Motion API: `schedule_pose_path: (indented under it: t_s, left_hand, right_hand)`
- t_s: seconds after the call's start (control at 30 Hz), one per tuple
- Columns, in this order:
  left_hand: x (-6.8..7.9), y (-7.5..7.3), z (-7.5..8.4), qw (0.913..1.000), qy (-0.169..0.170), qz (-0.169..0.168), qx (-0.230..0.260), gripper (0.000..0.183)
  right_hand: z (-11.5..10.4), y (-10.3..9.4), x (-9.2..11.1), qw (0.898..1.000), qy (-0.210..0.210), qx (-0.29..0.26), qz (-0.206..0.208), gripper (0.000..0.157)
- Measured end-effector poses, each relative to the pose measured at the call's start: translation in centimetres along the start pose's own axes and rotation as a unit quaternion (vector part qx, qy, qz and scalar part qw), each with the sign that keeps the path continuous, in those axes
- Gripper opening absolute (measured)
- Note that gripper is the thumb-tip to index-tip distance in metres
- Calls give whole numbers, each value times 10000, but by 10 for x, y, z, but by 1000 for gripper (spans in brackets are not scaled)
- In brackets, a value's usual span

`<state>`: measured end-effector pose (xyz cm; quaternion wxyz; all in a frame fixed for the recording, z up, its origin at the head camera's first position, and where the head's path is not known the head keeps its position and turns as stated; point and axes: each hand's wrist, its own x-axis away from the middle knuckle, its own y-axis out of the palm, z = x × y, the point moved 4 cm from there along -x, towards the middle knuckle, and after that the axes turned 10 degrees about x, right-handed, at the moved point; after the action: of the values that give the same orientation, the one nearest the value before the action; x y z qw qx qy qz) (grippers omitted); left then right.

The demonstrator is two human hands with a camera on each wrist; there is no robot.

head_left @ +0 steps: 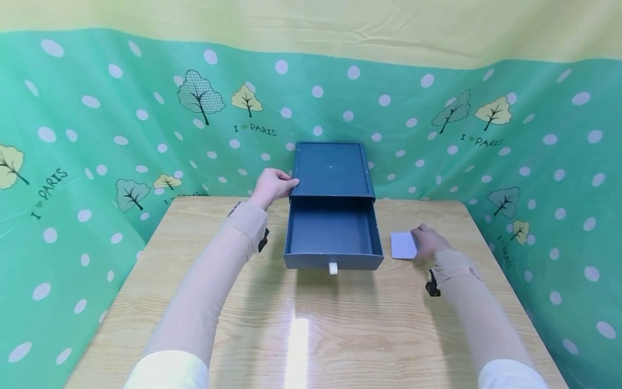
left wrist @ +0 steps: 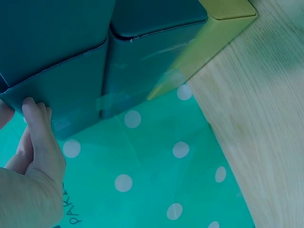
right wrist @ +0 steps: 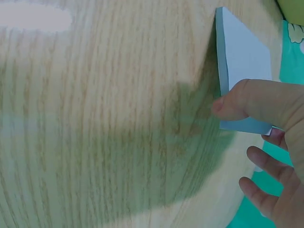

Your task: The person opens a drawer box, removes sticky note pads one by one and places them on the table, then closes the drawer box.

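A dark blue drawer box (head_left: 332, 170) stands at the back of the table, its drawer (head_left: 333, 261) pulled out toward me by a white tab (head_left: 332, 268). Nothing lies inside the drawer. My left hand (head_left: 273, 186) grips the box's upper left edge, and in the left wrist view its fingers (left wrist: 38, 118) lie against the side wall. To the right of the drawer, my right hand (head_left: 430, 242) pinches a pale square notepad (head_left: 403, 245) at its edge. Up close the notepad (right wrist: 247, 61) looks thick, with the thumb (right wrist: 242, 102) across it and the index finger mostly hidden behind.
Beside the box in the left wrist view runs another dark blue block (left wrist: 152, 57), with a yellow one (left wrist: 232, 12) adjoining it. The wooden table (head_left: 359, 340) carries a bright light reflection in front. A green dotted curtain (head_left: 160, 119) surrounds the table's back and sides.
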<state>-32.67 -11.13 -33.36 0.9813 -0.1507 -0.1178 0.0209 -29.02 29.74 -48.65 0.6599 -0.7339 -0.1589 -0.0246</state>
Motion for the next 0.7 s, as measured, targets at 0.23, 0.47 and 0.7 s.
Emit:
schedule_pose_path:
  t_s: [0.23, 0.47, 0.7]
  left_hand:
    - [0, 2, -1, 10000, 30, -1, -18, 33]
    - [1, 3, 0, 10000, 25, 11, -60, 33]
    - [1, 1, -2, 10000, 22, 14, -32, 33]
  right_hand:
    - [5, 7, 0, 9999, 34, -3, -137, 97]
    - [8, 11, 0, 9994, 142, -62, -314, 93]
    - [5, 12, -1, 9991, 123, -196, -349, 92]
